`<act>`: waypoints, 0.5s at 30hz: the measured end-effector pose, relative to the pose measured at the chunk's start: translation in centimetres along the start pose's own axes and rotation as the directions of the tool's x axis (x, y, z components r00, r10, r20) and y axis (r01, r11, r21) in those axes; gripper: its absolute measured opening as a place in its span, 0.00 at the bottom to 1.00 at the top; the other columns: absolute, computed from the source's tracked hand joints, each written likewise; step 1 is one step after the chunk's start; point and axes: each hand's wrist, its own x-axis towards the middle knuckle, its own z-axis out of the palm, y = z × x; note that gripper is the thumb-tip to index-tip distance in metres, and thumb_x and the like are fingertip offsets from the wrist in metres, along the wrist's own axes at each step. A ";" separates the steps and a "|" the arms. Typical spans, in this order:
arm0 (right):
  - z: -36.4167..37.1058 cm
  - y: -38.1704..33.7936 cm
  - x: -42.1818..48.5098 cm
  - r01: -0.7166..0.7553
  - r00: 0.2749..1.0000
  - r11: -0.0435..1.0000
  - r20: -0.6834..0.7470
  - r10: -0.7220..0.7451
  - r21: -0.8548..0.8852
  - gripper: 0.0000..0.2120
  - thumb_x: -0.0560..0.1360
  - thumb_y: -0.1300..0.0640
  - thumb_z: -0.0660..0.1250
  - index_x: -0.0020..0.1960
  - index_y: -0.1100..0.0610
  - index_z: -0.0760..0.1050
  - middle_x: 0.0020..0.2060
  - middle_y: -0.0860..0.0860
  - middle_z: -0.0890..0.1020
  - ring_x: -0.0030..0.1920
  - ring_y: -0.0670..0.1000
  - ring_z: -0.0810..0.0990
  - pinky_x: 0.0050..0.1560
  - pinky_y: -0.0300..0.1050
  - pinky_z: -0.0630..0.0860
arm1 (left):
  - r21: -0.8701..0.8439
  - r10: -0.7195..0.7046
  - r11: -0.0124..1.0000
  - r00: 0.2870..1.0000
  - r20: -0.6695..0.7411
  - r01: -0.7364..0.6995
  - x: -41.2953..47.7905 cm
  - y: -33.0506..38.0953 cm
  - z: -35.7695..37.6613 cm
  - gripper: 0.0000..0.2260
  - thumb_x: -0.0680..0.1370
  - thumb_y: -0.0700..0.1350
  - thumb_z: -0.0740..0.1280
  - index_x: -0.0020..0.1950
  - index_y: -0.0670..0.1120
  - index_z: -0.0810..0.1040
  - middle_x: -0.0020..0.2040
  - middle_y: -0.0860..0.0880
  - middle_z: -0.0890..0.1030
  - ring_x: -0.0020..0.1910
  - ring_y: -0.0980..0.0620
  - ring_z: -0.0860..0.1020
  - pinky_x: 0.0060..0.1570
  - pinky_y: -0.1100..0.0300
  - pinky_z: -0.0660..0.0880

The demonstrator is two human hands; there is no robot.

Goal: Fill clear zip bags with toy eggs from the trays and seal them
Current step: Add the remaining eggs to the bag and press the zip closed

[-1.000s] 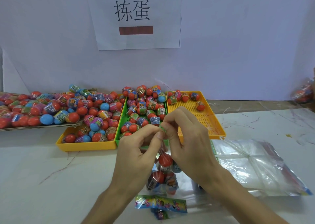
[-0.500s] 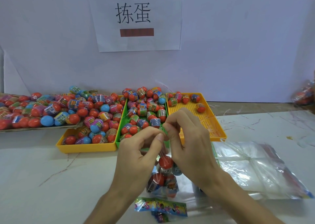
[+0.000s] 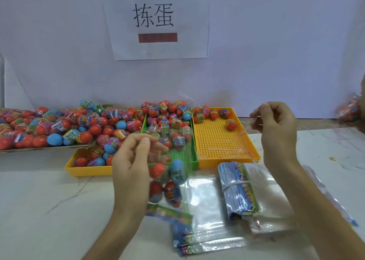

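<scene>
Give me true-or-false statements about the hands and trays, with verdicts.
1. The left hand holds a clear bag with toy eggs inside. True.
2. The right yellow tray is heaped full. False: it is mostly bare.
3. The green tray sits left of that yellow tray. True.
4. The right hand rests flat on the table. False: it is raised, pinching thin clear film.
</scene>
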 end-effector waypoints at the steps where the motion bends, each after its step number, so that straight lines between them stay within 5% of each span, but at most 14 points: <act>1: -0.2 0.0 0.2 -0.044 0.998 0.999 0.036 0.044 0.022 0.08 0.83 0.60 0.62 0.45 0.58 0.75 0.31 0.45 0.80 0.32 0.44 0.76 0.37 0.38 0.75 | -0.006 -0.014 1.000 0.999 -0.030 0.014 0.2 -0.1 -0.1 0.15 0.83 0.42 0.60 0.40 0.53 0.80 0.38 0.54 0.84 0.38 0.59 0.82 0.38 0.65 0.78; 5: -0.6 -0.2 0.6 -0.119 0.965 0.992 0.234 0.123 -0.031 0.08 0.80 0.60 0.67 0.43 0.57 0.79 0.30 0.52 0.73 0.32 0.49 0.70 0.39 0.43 0.73 | -0.055 -0.087 0.995 0.993 -0.076 0.083 0.6 -0.2 -0.2 0.18 0.84 0.43 0.60 0.39 0.55 0.81 0.39 0.53 0.85 0.40 0.57 0.84 0.37 0.63 0.79; 9: -0.7 -0.8 0.4 -0.237 0.836 0.969 0.523 0.167 0.070 0.06 0.74 0.56 0.70 0.41 0.58 0.81 0.30 0.54 0.74 0.32 0.49 0.72 0.37 0.39 0.74 | -0.053 -0.090 0.995 0.994 -0.069 0.086 0.5 -0.1 0.0 0.19 0.84 0.42 0.59 0.38 0.57 0.82 0.37 0.56 0.84 0.38 0.61 0.83 0.35 0.66 0.78; 15: -2.5 -1.1 1.4 -0.212 0.686 0.973 0.694 0.218 -0.096 0.10 0.67 0.50 0.75 0.42 0.57 0.84 0.26 0.49 0.70 0.29 0.46 0.70 0.32 0.34 0.72 | -0.056 -0.098 0.994 0.994 -0.056 0.095 0.4 -0.2 0.1 0.19 0.85 0.43 0.60 0.38 0.58 0.81 0.37 0.55 0.85 0.39 0.59 0.83 0.41 0.58 0.76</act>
